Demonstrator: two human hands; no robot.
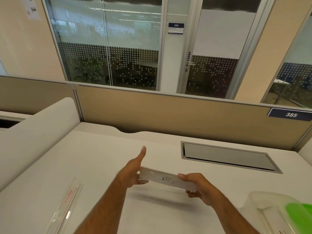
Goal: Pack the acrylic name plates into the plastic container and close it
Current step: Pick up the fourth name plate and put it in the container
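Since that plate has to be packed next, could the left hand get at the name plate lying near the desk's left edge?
Probably not yet: bare desk lies between, but the left hand shares a name plate with the right hand.

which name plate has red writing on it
The name plate lying on the desk at lower left; its lettering is red, while the held name plate carries dark handwriting.

I see my two hands holding a name plate (166, 179) over the middle of the bench (94, 157), the left hand (130, 173) at its left end, the right hand (200, 188) at its right end. Another plate (65, 206) lies near the front left edge. The container (276, 211) sits at the front right corner.
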